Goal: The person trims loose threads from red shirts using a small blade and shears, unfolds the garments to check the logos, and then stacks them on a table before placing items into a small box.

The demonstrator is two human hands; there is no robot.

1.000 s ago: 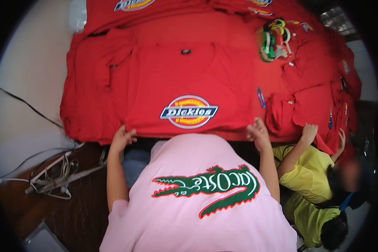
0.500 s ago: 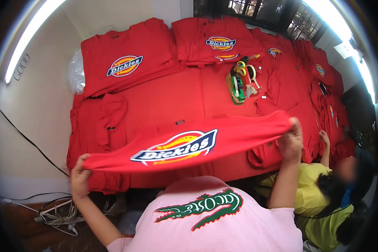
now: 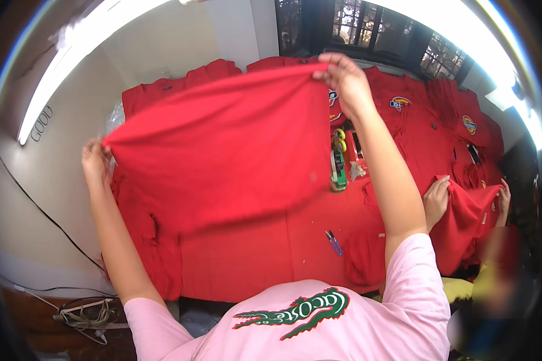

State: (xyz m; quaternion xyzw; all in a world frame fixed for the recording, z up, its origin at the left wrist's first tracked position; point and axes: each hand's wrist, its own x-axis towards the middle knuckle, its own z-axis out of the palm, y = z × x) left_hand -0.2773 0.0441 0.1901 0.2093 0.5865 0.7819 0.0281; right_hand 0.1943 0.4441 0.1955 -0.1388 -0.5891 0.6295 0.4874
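Note:
A red T-shirt (image 3: 235,144) hangs spread between my hands above the table, its plain side showing. My left hand (image 3: 96,161) pinches one corner at the left. My right hand (image 3: 346,84) is raised higher and farther, gripping the other upper corner. The lower edge of the T-shirt is blurred and swings over the red table surface (image 3: 241,259). Behind it, the folded red shirts (image 3: 180,89) at the back are partly hidden.
Beside my right forearm are a green tape dispenser (image 3: 338,174) and yellow-handled scissors (image 3: 339,141). Blue thread snips (image 3: 334,242) lie nearer. At right, a co-worker's hands (image 3: 436,200) hold another red garment (image 3: 467,222). Cables (image 3: 93,313) hang low at left.
Both my hands have risen and moved away from me, lifting the T-shirt; its printed front no longer faces up. The thread snips are now uncovered. The co-worker has lifted a red garment.

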